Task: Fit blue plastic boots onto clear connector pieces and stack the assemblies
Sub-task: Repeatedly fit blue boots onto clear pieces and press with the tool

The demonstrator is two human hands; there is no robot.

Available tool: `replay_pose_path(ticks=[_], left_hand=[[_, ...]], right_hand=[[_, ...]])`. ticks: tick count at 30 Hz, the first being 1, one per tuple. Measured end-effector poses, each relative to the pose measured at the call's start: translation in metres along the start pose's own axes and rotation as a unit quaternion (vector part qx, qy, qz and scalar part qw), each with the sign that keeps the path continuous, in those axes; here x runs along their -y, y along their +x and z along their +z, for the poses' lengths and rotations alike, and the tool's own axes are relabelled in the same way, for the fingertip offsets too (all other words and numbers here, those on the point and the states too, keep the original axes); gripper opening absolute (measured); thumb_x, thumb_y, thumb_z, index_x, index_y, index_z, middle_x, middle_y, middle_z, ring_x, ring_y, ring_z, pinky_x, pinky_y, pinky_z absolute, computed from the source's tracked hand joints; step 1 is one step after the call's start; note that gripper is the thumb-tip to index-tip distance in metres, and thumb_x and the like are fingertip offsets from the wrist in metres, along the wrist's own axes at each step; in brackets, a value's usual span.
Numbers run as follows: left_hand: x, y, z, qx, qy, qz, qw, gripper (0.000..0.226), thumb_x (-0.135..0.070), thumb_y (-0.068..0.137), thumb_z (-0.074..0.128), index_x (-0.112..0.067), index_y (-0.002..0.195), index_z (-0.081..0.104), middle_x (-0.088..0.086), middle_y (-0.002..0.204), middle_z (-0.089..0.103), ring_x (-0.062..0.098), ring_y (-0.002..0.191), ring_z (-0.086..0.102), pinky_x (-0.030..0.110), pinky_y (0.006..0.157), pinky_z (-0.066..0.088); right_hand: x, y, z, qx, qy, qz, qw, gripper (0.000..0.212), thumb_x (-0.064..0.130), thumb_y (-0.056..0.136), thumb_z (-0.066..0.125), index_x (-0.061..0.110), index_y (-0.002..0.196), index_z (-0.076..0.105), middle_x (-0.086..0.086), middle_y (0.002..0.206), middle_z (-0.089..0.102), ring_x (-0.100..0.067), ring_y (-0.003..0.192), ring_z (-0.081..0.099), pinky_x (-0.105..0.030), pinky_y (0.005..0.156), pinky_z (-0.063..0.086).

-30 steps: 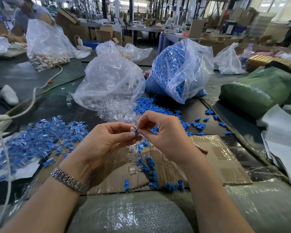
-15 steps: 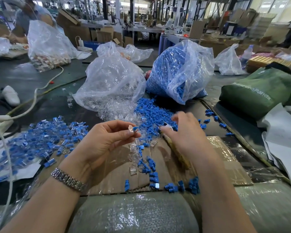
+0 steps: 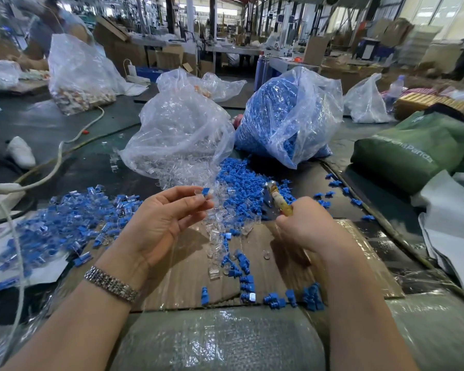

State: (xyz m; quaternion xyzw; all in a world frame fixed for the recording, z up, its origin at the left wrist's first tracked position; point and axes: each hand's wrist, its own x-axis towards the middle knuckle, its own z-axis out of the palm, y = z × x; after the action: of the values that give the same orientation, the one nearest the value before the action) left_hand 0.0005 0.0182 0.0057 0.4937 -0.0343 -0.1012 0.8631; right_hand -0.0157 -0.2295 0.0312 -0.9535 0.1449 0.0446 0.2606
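Observation:
My left hand pinches a small assembly, a blue boot on a clear connector piece, between thumb and fingertips above the cardboard. My right hand is closed around a yellowish tool handle whose metal tip points toward the loose blue boots. Clear connector pieces lie scattered between the hands. Finished assemblies are heaped at the left. More blue boots lie along the cardboard's near edge.
A clear bag of connector pieces and a bag of blue boots stand behind the work area. A green bag lies at the right, a white cable at the left. The cardboard sheet is taped over. Another person works far left.
My right hand left the assembly, reached right to the tool and closed on its handle. My left hand stayed raised with the assembly.

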Motion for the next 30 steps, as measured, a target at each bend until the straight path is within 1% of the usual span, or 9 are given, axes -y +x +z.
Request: replay_pose_path(ticks=[3,5,6,8,10,13,16,22,30], left_hand=[[-0.001,0.000,0.000,-0.004,0.003,0.000,1.000,0.017,-0.002,0.073,0.073,-0.004,0.090,0.076,0.018,0.100,0.076,0.024,0.088,0.076,0.025,0.068,0.061],[-0.001,0.001,-0.001,-0.003,0.006,-0.002,1.000,0.015,-0.003,0.074,0.074,-0.007,0.086,0.079,0.017,0.101,0.076,0.023,0.088,0.076,0.024,0.068,0.061],[-0.001,0.002,-0.002,-0.002,0.008,-0.003,1.000,0.015,-0.003,0.074,0.074,-0.009,0.086,0.080,0.017,0.102,0.076,0.023,0.089,0.075,0.025,0.069,0.061],[-0.001,0.003,-0.004,-0.002,0.010,-0.006,1.000,0.015,-0.005,0.075,0.075,-0.011,0.087,0.081,0.016,0.104,0.076,0.022,0.091,0.074,0.025,0.072,0.062],[-0.001,0.004,-0.005,-0.005,0.008,-0.005,1.000,0.016,-0.006,0.076,0.075,-0.013,0.088,0.082,0.015,0.105,0.076,0.022,0.092,0.074,0.025,0.073,0.061],[-0.002,0.005,-0.006,-0.006,0.002,0.011,1.000,0.017,-0.008,0.074,0.076,-0.016,0.088,0.083,0.011,0.105,0.077,0.019,0.095,0.075,0.025,0.073,0.061],[-0.002,0.005,-0.006,-0.007,0.011,0.026,1.000,0.019,-0.011,0.070,0.080,-0.018,0.088,0.082,0.006,0.104,0.077,0.015,0.095,0.073,0.023,0.072,0.059],[-0.001,0.005,-0.004,-0.004,0.018,0.058,0.998,0.029,-0.021,0.057,0.087,-0.019,0.086,0.082,0.002,0.094,0.077,0.014,0.089,0.072,0.022,0.074,0.058],[-0.001,0.002,-0.001,-0.005,0.098,0.073,0.992,0.019,-0.013,0.071,0.077,-0.019,0.088,0.082,0.005,0.096,0.077,0.015,0.089,0.070,0.023,0.077,0.058]], right_hand=[[0.000,0.001,-0.006,0.027,0.030,-0.002,0.999,0.026,0.013,0.093,0.055,0.013,0.070,0.044,-0.009,0.069,0.044,-0.024,0.062,0.041,-0.034,0.057,0.032],[0.000,0.001,-0.007,0.041,0.054,-0.008,0.998,0.019,0.013,0.098,0.051,0.006,0.081,0.054,-0.012,0.079,0.059,-0.027,0.069,0.054,-0.040,0.064,0.047],[0.002,-0.001,-0.008,0.052,0.101,-0.015,0.993,0.016,0.011,0.100,0.048,0.003,0.091,0.057,-0.014,0.085,0.067,-0.028,0.074,0.063,-0.047,0.073,0.056],[0.006,-0.008,-0.012,0.095,0.236,-0.040,0.966,0.014,0.010,0.104,0.047,0.001,0.105,0.058,-0.013,0.084,0.074,-0.024,0.074,0.073,-0.046,0.077,0.064],[0.009,-0.015,-0.018,0.170,0.287,-0.091,0.938,0.019,0.018,0.105,0.051,0.002,0.112,0.058,-0.008,0.082,0.076,-0.023,0.075,0.075,-0.039,0.072,0.063],[0.018,-0.024,-0.011,0.265,0.263,-0.141,0.917,0.034,0.029,0.105,0.054,-0.001,0.120,0.058,-0.009,0.090,0.077,-0.028,0.087,0.076,-0.039,0.079,0.060],[0.030,-0.030,0.000,0.286,0.247,-0.171,0.910,0.039,0.033,0.103,0.056,-0.006,0.111,0.060,-0.008,0.090,0.078,-0.026,0.088,0.077,-0.041,0.085,0.060],[0.040,-0.035,0.006,0.283,0.213,-0.199,0.914,0.026,0.034,0.105,0.054,0.012,0.093,0.061,-0.011,0.097,0.078,-0.023,0.090,0.077,-0.036,0.081,0.058],[0.040,-0.036,0.008,0.264,0.187,-0.205,0.924,0.032,0.039,0.105,0.052,0.011,0.092,0.061,-0.007,0.093,0.078,-0.022,0.088,0.077,-0.046,0.090,0.059]])
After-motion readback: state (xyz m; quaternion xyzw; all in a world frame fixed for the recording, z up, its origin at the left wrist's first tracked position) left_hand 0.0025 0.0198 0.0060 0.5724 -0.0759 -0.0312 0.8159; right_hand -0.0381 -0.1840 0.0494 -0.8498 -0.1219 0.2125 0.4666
